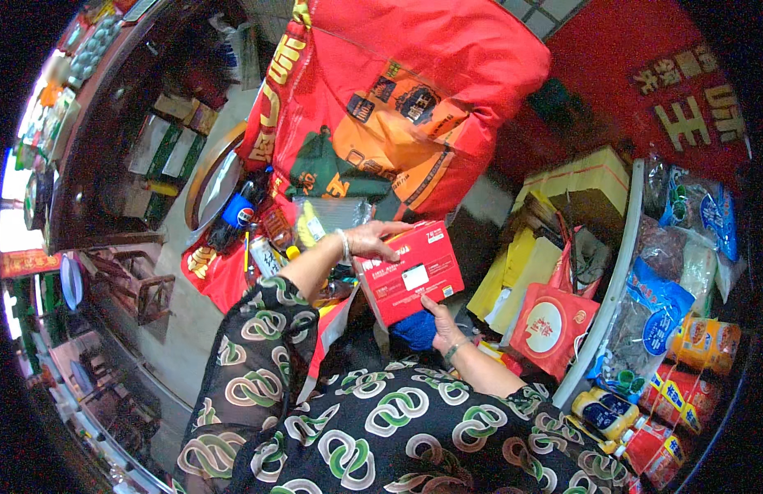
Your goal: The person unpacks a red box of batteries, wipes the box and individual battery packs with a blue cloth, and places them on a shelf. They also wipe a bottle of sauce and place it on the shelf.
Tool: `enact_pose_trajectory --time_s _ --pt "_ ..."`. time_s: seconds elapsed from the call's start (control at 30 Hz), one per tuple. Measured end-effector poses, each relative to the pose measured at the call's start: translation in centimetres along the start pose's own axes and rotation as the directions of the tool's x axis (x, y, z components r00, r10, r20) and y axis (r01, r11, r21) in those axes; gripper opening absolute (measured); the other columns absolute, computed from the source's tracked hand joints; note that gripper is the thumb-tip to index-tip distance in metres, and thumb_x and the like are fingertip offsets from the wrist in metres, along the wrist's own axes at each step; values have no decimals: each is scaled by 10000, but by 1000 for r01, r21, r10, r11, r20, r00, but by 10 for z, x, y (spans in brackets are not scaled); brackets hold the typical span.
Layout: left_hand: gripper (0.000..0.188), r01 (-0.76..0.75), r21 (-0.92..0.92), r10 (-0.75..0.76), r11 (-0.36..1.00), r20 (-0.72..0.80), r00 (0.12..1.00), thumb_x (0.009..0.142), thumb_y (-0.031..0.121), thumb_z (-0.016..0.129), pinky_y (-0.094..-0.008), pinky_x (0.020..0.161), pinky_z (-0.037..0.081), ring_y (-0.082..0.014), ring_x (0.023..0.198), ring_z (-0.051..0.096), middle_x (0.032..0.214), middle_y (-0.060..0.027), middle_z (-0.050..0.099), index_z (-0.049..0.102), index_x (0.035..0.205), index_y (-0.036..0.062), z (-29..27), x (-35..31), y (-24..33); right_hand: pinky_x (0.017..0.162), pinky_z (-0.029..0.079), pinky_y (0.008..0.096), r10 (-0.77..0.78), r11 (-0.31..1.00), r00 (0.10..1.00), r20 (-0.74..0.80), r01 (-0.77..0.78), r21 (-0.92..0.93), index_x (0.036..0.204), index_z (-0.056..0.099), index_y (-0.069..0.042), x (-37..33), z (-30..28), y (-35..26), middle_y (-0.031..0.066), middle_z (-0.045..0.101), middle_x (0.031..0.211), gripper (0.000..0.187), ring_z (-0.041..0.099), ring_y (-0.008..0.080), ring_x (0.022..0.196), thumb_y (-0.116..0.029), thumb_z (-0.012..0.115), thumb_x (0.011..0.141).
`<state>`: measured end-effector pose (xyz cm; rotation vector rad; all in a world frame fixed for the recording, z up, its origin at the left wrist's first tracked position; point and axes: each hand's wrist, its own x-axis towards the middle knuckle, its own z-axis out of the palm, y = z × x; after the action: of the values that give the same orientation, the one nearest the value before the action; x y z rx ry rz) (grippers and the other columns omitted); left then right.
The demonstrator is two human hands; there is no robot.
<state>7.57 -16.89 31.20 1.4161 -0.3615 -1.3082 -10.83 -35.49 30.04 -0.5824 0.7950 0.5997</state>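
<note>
A red carton (386, 298) with white print and a white label is held up in front of me, tilted. My left hand (375, 240) grips its upper left edge, fingers laid over the top. My right hand (444, 326) holds the lower edge, with the thumb on the front face and the other fingers hidden. Below the carton, beside my right hand, is a bundle of blue cloth (414, 332). Just beyond my left hand are a clear plastic pack (332, 212) and a yellow packet (309, 226).
A dark cola bottle (233, 216) and a can (263, 256) stand to the left. A large red printed cloth (447, 49) spreads ahead. On the right are a red bag (553, 328), a yellow cardboard box (591, 185) and a shelf with blue bags (645, 317). A wooden stool (139, 280) stands far left.
</note>
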Motion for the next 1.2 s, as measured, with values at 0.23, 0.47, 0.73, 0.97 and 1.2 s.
enact_pose_trajectory --time_s 0.23,0.47,0.73,0.97,1.2 --pt "591 -4 781 44 624 -31 999 675 217 613 -334 745 449 -234 842 580 945 -125 606 418 1232 248 -57 55 2 757 484 359 32 997 997 69 -36 62 1060 507 -72 53 12 -6 70 588 969 348 588 210 845 -311 541 810" --pt "660 252 696 210 673 -507 836 649 515 591 -368 827 415 -296 977 530 1014 -161 574 498 1140 84 -55 21 37 750 441 310 -360 902 919 -161 299 -311 1052 512 -47 61 7 -12 41 584 953 328 553 162 850 -158 610 759" --pt "824 86 40 -14 995 -833 553 651 265 675 -316 841 399 -262 993 505 1102 -201 494 207 1281 13 42 -40 -42 750 415 283 -327 929 917 -229 266 -258 992 538 -31 48 17 -28 46 582 936 297 546 142 811 -117 638 726" --pt "365 -167 -190 -25 968 -727 686 740 36 474 -235 689 429 -110 762 520 900 -56 568 465 1103 2 45 -55 -51 782 468 383 -27 988 994 -102 11 -153 1095 488 -31 28 8 -53 126 573 1021 397 576 249 892 -264 581 787" --pt "403 -202 -92 81 975 -701 709 740 23 481 -225 666 428 -92 762 503 920 -23 549 445 1141 26 33 -47 -86 941 349 363 -105 955 896 432 212 -208 1329 176 -35 -5 102 -123 127 390 1264 733 431 236 1121 -126 581 724"
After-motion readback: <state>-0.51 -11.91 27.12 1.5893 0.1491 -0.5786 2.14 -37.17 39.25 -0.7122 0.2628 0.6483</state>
